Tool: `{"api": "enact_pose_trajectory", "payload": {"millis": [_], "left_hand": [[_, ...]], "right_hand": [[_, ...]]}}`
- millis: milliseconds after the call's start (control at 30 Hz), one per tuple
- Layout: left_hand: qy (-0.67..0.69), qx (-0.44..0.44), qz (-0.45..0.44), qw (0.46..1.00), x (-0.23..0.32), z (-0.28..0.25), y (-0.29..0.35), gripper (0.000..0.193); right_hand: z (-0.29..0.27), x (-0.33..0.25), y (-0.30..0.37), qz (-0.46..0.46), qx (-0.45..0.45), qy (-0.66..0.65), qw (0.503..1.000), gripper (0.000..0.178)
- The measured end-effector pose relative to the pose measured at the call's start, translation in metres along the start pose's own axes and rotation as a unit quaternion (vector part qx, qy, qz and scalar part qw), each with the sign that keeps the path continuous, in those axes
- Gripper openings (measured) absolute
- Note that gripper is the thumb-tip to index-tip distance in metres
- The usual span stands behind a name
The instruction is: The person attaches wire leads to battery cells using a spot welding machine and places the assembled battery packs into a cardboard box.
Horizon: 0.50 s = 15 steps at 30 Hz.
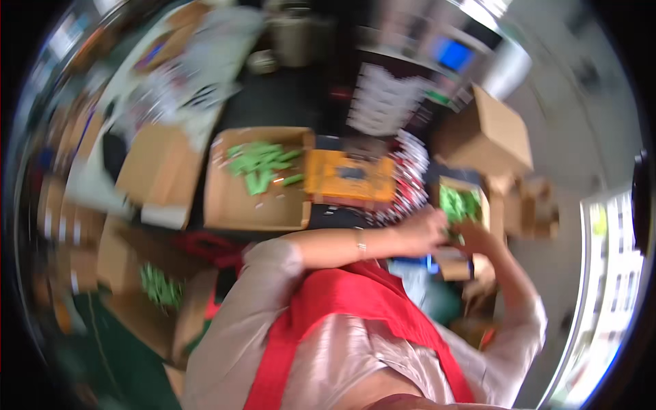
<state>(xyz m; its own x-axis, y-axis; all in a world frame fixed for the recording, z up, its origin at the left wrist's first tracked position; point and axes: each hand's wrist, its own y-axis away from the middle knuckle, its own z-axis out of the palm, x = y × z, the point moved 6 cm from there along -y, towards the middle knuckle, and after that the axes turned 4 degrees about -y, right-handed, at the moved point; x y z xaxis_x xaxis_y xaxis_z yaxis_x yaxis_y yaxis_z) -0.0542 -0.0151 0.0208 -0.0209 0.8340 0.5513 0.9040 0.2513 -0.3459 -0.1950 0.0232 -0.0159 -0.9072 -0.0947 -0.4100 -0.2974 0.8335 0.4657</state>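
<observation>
Both my hands meet at the near edge of a small cardboard box (486, 213) on the right, which holds bright green pieces (459, 201). My left hand (425, 231) reaches across from the left, a thin band around its wrist. Close beside it, my right hand (475, 239) bends in from the right. Motion blur smears the fingers of both, so whether anything is between them cannot be made out. Left of my hands lies a heap of red and white small parts (410, 181), and next to it an orange-yellow block-like fixture (350, 174).
A wide open carton (258, 217) with green strips (263, 164) stands left of the fixture. Lower left, another carton (123, 256) holds more green pieces (160, 285). Behind are a stack of white trays (386, 101) and a large cardboard box (488, 137). A pale table (236, 34) runs along the left.
</observation>
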Motion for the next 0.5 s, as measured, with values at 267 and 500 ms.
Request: {"api": "enact_pose_trajectory", "payload": {"millis": [267, 500], "left_hand": [[-0.082, 0.115, 0.050, 0.989, -0.042, -0.012, -0.083, 0.030], [0.108, 0.108, -0.031, 0.988, -0.048, -0.036, -0.110, 0.080]], "right_hand": [[-0.120, 0.046, -0.014, 0.004, 0.074, 0.006, 0.997, 0.024], [-0.148, 0.060, -0.015, 0.034, 0.178, -0.087, 0.980, 0.030]]}}
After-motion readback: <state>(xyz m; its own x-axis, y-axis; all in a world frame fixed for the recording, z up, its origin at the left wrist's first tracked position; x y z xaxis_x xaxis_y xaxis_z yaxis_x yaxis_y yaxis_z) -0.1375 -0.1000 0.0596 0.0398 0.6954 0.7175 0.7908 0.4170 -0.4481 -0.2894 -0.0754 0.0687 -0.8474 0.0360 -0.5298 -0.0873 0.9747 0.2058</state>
